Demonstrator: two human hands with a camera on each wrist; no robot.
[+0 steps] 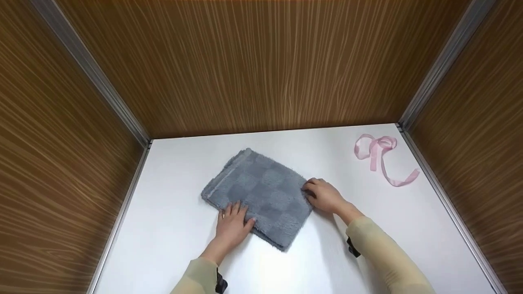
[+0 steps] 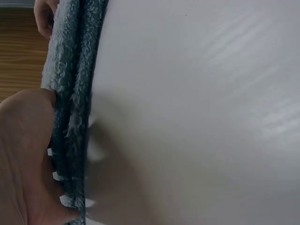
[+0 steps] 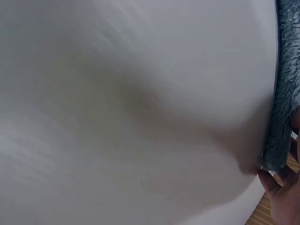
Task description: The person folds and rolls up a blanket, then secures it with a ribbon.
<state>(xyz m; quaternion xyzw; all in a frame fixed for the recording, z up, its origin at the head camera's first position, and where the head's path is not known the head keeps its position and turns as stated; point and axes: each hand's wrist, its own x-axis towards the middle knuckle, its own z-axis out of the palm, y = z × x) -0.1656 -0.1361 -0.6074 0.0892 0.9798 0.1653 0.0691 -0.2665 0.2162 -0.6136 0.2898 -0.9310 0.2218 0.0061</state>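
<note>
A grey checked towel (image 1: 261,194), folded into a thick square, lies in the middle of the white table (image 1: 171,228). My left hand (image 1: 235,213) rests flat on its near left edge, fingers straight and spread. At the towel's right corner my right hand (image 1: 311,190) has its fingers curled onto the edge and pinches it. In the left wrist view my palm (image 2: 23,159) presses against the stacked towel layers (image 2: 75,93). In the right wrist view the fingertips (image 3: 281,194) sit at the end of the towel (image 3: 285,93).
A pink ribbon (image 1: 380,157) tied in a bow lies at the table's far right corner. Wood-grain walls (image 1: 261,65) with metal corner strips close the table in on the left, back and right.
</note>
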